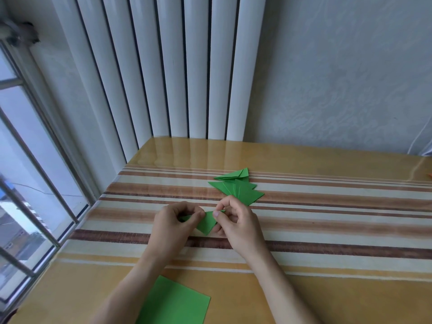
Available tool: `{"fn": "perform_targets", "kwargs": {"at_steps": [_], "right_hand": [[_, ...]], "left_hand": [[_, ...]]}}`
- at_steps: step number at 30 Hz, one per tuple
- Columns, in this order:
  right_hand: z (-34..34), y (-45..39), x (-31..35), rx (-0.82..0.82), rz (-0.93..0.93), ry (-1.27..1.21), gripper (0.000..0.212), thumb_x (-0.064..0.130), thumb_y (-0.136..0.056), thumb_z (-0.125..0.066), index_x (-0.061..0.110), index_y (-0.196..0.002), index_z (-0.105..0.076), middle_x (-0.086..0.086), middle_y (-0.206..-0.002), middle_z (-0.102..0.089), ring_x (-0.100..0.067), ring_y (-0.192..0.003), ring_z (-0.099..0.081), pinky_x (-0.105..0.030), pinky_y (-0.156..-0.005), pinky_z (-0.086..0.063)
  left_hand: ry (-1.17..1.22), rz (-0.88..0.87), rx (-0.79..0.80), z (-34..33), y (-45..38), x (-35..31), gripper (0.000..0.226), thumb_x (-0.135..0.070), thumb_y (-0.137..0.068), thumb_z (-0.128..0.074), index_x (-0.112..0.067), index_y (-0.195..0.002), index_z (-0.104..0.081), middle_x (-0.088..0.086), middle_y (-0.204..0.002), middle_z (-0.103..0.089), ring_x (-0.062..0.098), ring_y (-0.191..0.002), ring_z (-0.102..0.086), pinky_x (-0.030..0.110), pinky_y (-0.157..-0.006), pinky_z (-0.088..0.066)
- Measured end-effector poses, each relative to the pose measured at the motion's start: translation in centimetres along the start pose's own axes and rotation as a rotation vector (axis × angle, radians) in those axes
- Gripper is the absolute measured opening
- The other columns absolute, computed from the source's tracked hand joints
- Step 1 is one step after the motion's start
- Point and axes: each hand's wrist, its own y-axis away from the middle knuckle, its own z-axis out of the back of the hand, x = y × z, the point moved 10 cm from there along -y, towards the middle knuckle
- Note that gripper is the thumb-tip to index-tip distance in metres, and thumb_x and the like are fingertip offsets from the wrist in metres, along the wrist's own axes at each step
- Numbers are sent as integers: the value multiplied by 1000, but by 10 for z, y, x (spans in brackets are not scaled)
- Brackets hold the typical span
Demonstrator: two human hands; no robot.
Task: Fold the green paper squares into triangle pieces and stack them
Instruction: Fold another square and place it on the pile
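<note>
Thin, light, creasable paper, best pinched at corners and edges, held low above the striped tabletop. Left hand curled, pinching its left corner; right hand curled, pinching the right tip. Both forearms reaching forward, wrists close. Beyond the paper: stack of folded triangles. Nearer than the paper: flat square.

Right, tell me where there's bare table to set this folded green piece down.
Bare: the striped table right of the right hand, and the yellow strip between the pile of folded green triangles and the white radiator. Crowded: round both hands, the left hand included, and the flat green paper square at the near edge.
</note>
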Motion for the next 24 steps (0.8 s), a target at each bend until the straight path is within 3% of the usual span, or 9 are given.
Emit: {"fn": "perform_targets", "kwargs": {"at_steps": [3,6,12,15,17,21,24], "right_hand": [[-4,-1,-3,24,21,75,15,21,-96,-69,28,-85,-64,2,-79,-70,-13,-75,-70,-38,-72,-61],[-7,0,4,48,80,144,10,22,-96,-72,26,-88,-67,9,-85,-69,-7,-83,-64,-25,-71,-50],[-1,-2,9,5,134,185,12,15,-95,-71,21,-86,-67,11,-85,-67,-8,-87,-62,-21,-72,-46],[5,-4,7,-45,131,187,14,14,-95,-71,24,-85,-67,14,-82,-66,-5,-83,-61,-15,-67,-39],[5,-4,4,-44,116,177,15,17,-95,-71,26,-85,-66,14,-82,-66,-4,-82,-60,-15,-66,-40],[-4,-2,5,22,125,173,11,22,-95,-73,27,-87,-66,11,-85,-66,-8,-86,-61,-24,-72,-47],[-8,1,11,18,173,192,11,18,-95,-73,22,-87,-66,9,-84,-66,-11,-85,-61,-23,-72,-46]], "left_hand": [[-65,-30,34,-2,0,-3,16,-18,-92,-76,-25,-77,-77,-8,-73,-76,16,-68,-70,28,-61,-55],[-84,-73,93,-8,2,-9,16,-18,-93,-75,-26,-80,-77,-9,-75,-76,15,-70,-72,37,-67,-59],[-42,-29,61,-7,1,-5,15,-21,-95,-73,-25,-81,-78,-5,-72,-75,22,-68,-70,35,-63,-56],[-18,2,15,-2,0,-1,13,-21,-94,-74,-25,-82,-78,-4,-68,-75,13,-65,-70,29,-64,-56],[10,14,2,1,1,0,12,-19,-93,-76,-24,-83,-79,-3,-68,-75,7,-63,-69,23,-61,-56],[10,1,37,-1,1,-2,12,-17,-92,-78,-23,-82,-80,0,-68,-75,6,-62,-70,28,-60,-59],[-13,-28,72,-4,1,-6,13,-17,-92,-77,-24,-82,-80,-3,-68,-75,6,-63,-70,26,-63,-58]]}}
